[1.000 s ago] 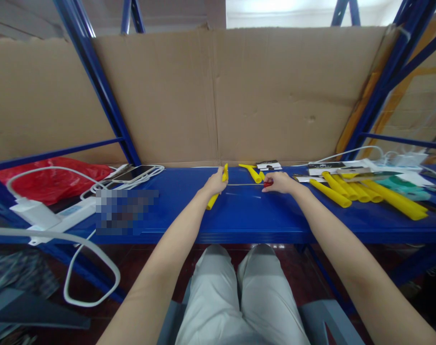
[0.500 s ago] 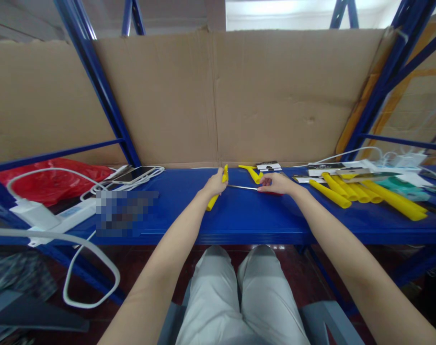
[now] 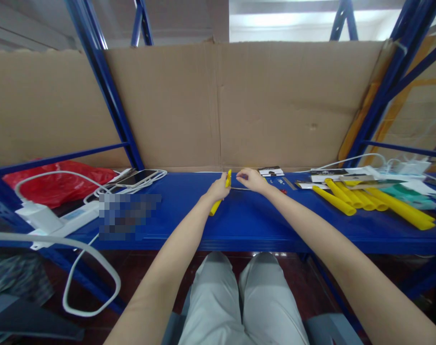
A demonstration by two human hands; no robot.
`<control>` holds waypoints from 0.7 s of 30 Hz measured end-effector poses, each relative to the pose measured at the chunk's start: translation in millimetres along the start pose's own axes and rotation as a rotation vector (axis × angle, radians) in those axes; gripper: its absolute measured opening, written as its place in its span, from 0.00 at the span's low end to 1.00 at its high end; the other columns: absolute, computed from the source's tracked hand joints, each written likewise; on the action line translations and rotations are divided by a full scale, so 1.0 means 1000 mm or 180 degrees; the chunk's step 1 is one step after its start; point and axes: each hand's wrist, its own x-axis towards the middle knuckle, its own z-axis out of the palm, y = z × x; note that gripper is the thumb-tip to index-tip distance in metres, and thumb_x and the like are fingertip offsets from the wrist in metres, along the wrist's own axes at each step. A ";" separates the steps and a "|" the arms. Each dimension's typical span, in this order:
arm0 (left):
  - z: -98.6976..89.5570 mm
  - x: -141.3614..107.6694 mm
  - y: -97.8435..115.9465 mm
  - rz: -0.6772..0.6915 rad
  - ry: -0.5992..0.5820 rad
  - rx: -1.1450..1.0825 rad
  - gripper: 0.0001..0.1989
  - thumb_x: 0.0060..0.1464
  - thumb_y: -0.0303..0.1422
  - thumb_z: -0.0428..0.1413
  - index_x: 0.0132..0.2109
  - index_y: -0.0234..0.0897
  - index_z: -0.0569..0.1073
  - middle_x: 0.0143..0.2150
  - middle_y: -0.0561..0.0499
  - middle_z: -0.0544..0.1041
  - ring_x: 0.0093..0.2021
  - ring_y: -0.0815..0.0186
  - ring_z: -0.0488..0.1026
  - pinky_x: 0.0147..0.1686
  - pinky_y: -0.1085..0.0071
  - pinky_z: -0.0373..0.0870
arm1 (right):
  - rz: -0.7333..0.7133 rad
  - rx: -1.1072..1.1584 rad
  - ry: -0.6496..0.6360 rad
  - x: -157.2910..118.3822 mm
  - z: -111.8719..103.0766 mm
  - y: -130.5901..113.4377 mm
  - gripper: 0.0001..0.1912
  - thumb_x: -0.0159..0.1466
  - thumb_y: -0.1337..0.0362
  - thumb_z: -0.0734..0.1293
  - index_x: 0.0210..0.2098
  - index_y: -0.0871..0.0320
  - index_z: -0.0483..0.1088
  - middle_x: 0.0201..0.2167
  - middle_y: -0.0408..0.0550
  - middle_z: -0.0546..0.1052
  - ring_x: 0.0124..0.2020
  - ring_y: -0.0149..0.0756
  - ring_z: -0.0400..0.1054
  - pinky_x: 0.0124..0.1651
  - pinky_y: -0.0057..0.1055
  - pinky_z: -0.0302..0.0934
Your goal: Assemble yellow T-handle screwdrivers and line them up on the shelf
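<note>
Grips a yellow tube (image 3: pixel 215 207) in the left hand (image 3: pixel 218 189), closed round its middle with both ends showing, over the blue table (image 3: pixel 246 220). Curls the right hand (image 3: pixel 253 180) beside a thin rod (image 3: pixel 240 189); cannot tell whether pinching anything. Shows, behind the right hand, a black-and-white card (image 3: pixel 270 171) with print too small to read.

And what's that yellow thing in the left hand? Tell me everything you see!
The yellow thing looks smooth, like plastic. A slim end pokes out above the left hand gripping it; a thicker, tube-like end slants down below, over the blue table. The hand hides its middle. I can't tell whether the thin rod beside it touches it.
</note>
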 end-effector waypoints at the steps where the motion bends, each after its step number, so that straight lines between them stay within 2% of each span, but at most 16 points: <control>1: 0.000 0.000 0.000 0.0014 -0.0010 -0.0003 0.22 0.57 0.27 0.50 0.57 0.36 0.55 0.46 0.38 0.77 0.23 0.65 0.75 0.22 0.73 0.69 | 0.0059 0.0006 0.0043 0.004 0.003 -0.003 0.09 0.62 0.65 0.63 0.38 0.59 0.74 0.37 0.51 0.78 0.38 0.36 0.71 0.44 0.31 0.62; 7: 0.000 -0.001 0.002 0.0006 -0.0028 0.0025 0.21 0.57 0.27 0.49 0.56 0.36 0.55 0.47 0.38 0.77 0.25 0.65 0.76 0.23 0.74 0.69 | 0.0160 -0.0110 0.0024 0.015 0.014 -0.013 0.09 0.62 0.67 0.62 0.36 0.59 0.74 0.38 0.51 0.78 0.40 0.38 0.71 0.44 0.32 0.62; 12: -0.001 -0.002 0.002 0.0031 -0.0059 0.0007 0.19 0.58 0.27 0.48 0.55 0.36 0.56 0.44 0.39 0.78 0.23 0.66 0.75 0.22 0.74 0.67 | 0.0154 -0.0129 0.0023 0.017 0.019 -0.015 0.08 0.61 0.69 0.62 0.34 0.59 0.74 0.36 0.51 0.78 0.38 0.37 0.71 0.43 0.31 0.61; 21: 0.001 -0.001 0.003 0.0029 -0.0017 -0.0028 0.20 0.57 0.27 0.50 0.55 0.37 0.56 0.42 0.39 0.78 0.23 0.65 0.75 0.23 0.74 0.67 | 0.0116 -0.0034 0.0042 0.016 0.020 -0.010 0.07 0.60 0.69 0.61 0.32 0.60 0.72 0.31 0.49 0.77 0.31 0.34 0.68 0.36 0.28 0.58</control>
